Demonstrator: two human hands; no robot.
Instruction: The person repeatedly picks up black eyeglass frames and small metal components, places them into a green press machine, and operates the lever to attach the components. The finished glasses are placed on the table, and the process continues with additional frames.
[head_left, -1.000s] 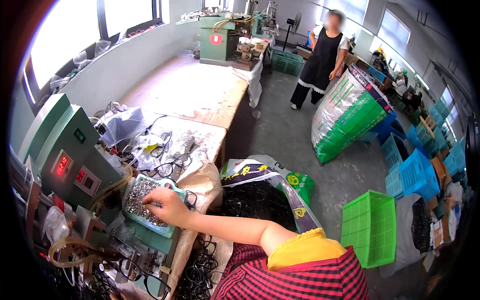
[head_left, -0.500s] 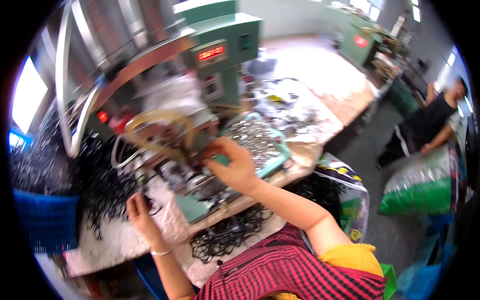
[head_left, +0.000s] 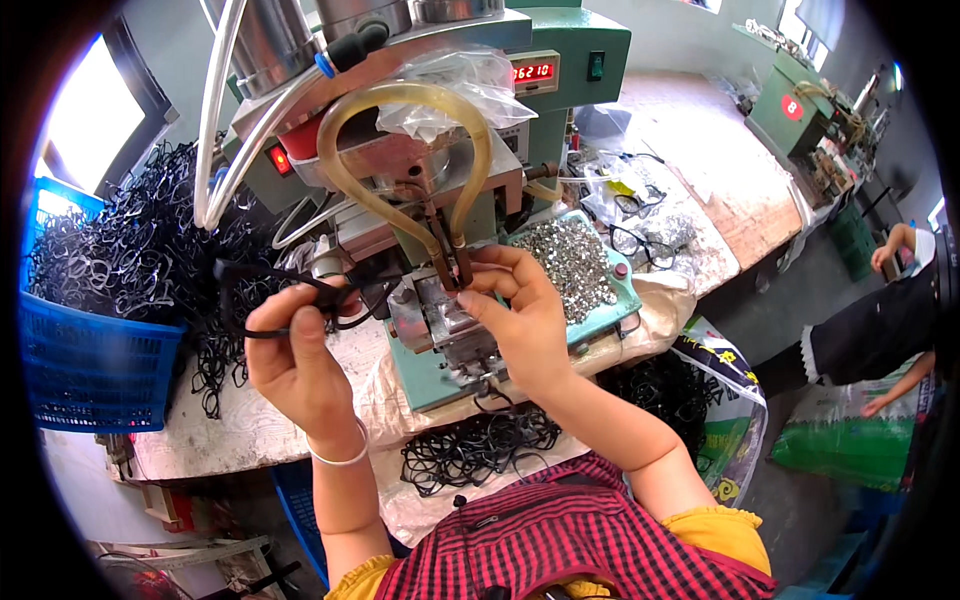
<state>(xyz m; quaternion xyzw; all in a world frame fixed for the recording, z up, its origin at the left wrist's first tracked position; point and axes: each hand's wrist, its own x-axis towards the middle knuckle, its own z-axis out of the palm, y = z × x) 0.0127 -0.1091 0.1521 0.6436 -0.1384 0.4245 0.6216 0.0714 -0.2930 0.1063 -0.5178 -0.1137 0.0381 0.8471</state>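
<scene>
In my left hand (head_left: 300,365), closed left of the machine, is a black eyeglass frame (head_left: 226,290). One end of the frame reaches toward the machine's metal fixture (head_left: 440,318). My right hand (head_left: 525,310) is at the fixture, thumb and fingers pinched beside the upright metal tool (head_left: 445,262) under a looped yellowish hose (head_left: 478,150). Whatever is between those fingertips is too small or hidden. Just right of this hand, a light green tray (head_left: 622,290) carries a heap of small shiny metal parts (head_left: 565,262).
A blue basket (head_left: 95,365) heaped with black eyeglass frames (head_left: 135,245) stands at the left. More black frames (head_left: 480,450) lie at the table's front edge. At the right, a person in dark clothes (head_left: 870,320) is by a green-and-white sack (head_left: 850,435).
My left hand has risen and now holds up the eyeglass frame. My right hand remains at the machine's tool. The whole view has shifted, and the other person's posture has changed.
</scene>
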